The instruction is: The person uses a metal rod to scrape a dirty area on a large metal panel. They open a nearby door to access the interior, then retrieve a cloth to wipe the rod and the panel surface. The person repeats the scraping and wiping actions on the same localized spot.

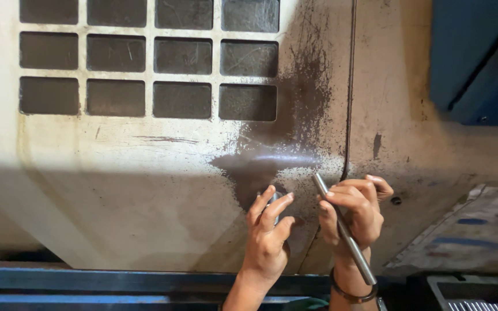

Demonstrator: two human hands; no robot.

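Below the grid of dark windows on the machine panel, a small metal cylinder is pinched by the left hand. Right of it, a steel rod is gripped slantwise in the closed right hand.

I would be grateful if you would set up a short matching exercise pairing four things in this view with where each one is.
Things:
1. metal rod
2. small metal piece
3. bracelet
4. grid of dark square panels

Places:
a. upper left of the machine panel
b. around the right wrist
c. held in the right hand
d. at the fingertips of the left hand

Pairs: 1-c, 2-d, 3-b, 4-a
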